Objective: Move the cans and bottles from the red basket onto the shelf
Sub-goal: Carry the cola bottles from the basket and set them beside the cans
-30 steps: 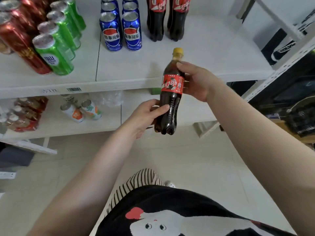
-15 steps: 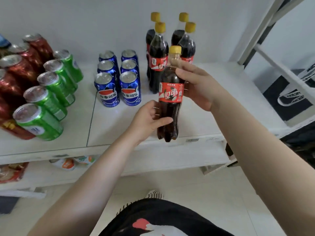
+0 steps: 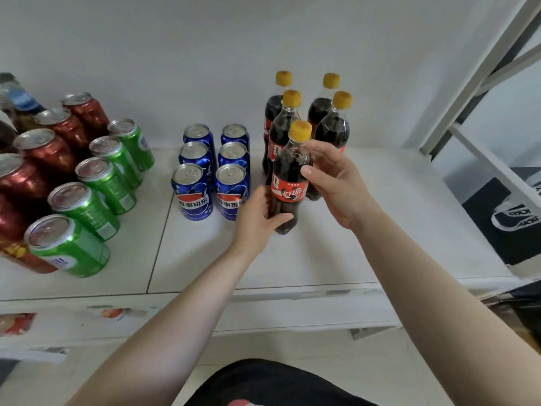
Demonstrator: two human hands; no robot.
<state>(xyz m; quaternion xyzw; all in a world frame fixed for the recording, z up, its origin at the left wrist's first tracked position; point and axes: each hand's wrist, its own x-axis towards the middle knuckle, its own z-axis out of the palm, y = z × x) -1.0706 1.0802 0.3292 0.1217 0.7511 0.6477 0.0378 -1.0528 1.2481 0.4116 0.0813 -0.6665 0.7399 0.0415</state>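
Note:
A cola bottle (image 3: pixel 289 183) with a yellow cap and red label stands upright over the white shelf (image 3: pixel 336 259), just in front of several matching cola bottles (image 3: pixel 333 127). My left hand (image 3: pixel 257 221) grips its lower body from the left. My right hand (image 3: pixel 333 183) holds its shoulder and neck from the right. Whether its base touches the shelf I cannot tell. The red basket is out of view.
Several blue cans (image 3: pixel 212 168) stand in two rows left of the bottles. Green cans (image 3: pixel 96 189) and red cans (image 3: pixel 44 159) fill the shelf's left side. A white upright frame (image 3: pixel 474 83) bounds the right. A lower shelf (image 3: pixel 117 317) shows below.
Both hands carried the bottle up from below shelf level and forward over the shelf, to just in front of the standing cola bottles. The view tilted upward.

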